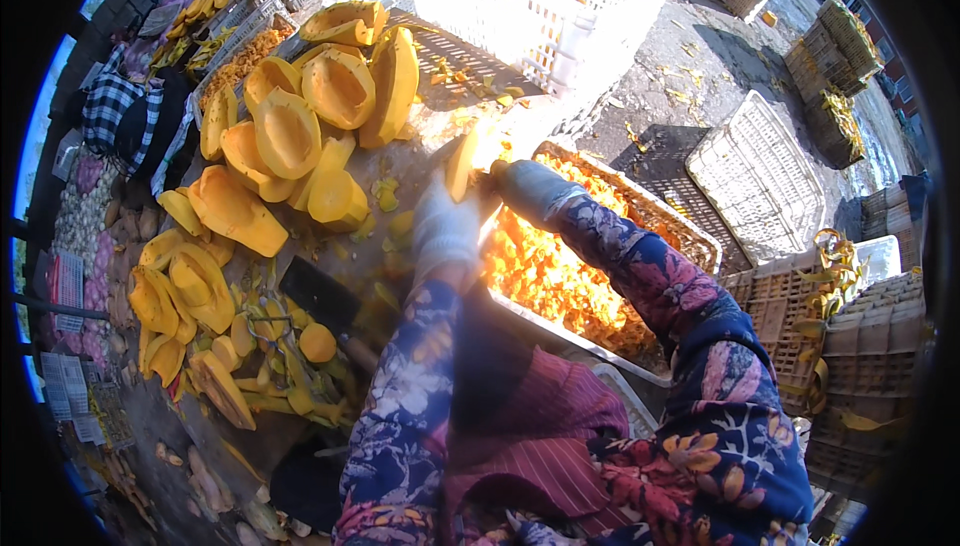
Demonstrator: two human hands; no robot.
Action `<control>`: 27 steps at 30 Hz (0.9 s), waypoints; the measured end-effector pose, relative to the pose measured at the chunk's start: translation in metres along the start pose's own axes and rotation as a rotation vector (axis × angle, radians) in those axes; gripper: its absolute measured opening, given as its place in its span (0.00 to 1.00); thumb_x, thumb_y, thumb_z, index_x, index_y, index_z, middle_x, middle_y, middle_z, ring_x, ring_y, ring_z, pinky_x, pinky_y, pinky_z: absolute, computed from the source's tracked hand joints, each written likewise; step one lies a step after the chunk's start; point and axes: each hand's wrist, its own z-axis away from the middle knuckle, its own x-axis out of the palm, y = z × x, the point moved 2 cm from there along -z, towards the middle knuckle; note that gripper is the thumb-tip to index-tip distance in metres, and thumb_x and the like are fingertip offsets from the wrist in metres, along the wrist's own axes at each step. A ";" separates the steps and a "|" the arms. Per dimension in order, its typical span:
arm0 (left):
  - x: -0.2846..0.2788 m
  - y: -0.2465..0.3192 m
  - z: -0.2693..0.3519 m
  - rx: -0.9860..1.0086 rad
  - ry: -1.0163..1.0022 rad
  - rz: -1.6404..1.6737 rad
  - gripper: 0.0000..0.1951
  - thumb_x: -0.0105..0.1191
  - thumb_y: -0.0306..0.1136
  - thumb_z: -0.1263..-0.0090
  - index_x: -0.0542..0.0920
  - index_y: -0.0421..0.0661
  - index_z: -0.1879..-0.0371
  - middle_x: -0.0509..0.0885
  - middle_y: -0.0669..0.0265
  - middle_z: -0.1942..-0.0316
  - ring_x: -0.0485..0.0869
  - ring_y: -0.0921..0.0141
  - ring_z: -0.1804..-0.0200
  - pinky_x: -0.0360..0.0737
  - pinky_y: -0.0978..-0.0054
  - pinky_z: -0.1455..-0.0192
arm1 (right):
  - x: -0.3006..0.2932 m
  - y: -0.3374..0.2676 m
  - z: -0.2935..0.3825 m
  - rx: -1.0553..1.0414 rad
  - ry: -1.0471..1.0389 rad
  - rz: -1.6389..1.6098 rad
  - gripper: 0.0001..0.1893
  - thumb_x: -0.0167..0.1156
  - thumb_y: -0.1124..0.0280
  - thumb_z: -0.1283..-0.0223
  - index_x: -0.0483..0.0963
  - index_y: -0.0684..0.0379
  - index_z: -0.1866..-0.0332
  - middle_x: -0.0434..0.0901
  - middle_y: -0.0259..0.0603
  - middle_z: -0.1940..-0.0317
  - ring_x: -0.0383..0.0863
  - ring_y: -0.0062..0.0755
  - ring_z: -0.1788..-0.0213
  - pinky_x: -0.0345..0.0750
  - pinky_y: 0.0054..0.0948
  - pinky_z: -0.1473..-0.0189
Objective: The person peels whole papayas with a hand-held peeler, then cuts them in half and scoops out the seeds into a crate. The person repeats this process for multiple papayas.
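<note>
My left hand (450, 220), in a pale glove, is shut on a yellow-orange squash piece (463, 165). Close beside it, my gloved right hand (534, 187) is curled above the rim of a crate heaped with orange squash pulp (547, 268); what its fingers hold is hidden. Hollowed squash halves (287, 133) lie piled at the left on the work surface. A cleaver (321, 295) rests flat near my left forearm, its handle towards me. Peelings and squash ends (317, 343) lie around a peeler-like wire tool (271, 328).
A tall white plastic crate (592, 13) stands beyond the hands in glaring sun. Another crate (757, 178) sits tilted on the ground at the right, near stacked crates (862, 366) hung with peel. A person in a checked garment (120, 115) is at the far left.
</note>
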 end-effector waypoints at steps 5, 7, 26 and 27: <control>0.004 0.004 0.003 0.171 0.040 -0.261 0.29 0.63 0.33 0.30 0.73 0.45 0.29 0.83 0.44 0.39 0.84 0.48 0.39 0.81 0.58 0.36 | -0.015 0.032 0.004 0.266 0.145 0.028 0.11 0.51 0.74 0.31 0.79 0.64 0.51 0.87 0.60 0.59 0.88 0.57 0.53 0.83 0.49 0.50; 0.007 0.003 0.004 0.188 0.005 -0.249 0.30 0.63 0.34 0.30 0.72 0.47 0.28 0.82 0.43 0.38 0.83 0.46 0.38 0.80 0.56 0.35 | -0.012 0.042 0.000 0.296 0.237 0.131 0.11 0.49 0.73 0.29 0.79 0.63 0.52 0.87 0.60 0.60 0.89 0.57 0.53 0.83 0.48 0.51; 0.013 -0.005 -0.003 0.181 0.066 -0.313 0.29 0.64 0.39 0.29 0.73 0.47 0.29 0.84 0.43 0.41 0.84 0.46 0.39 0.81 0.56 0.37 | -0.012 0.016 0.013 0.219 0.096 -0.070 0.16 0.51 0.72 0.29 0.84 0.58 0.46 0.87 0.58 0.53 0.87 0.55 0.46 0.81 0.46 0.41; 0.013 -0.004 -0.002 0.182 0.061 -0.309 0.30 0.64 0.39 0.29 0.73 0.47 0.29 0.83 0.43 0.40 0.84 0.46 0.39 0.81 0.55 0.37 | -0.013 0.020 0.008 0.304 0.161 0.005 0.15 0.51 0.71 0.28 0.83 0.61 0.47 0.87 0.60 0.54 0.88 0.57 0.48 0.82 0.47 0.43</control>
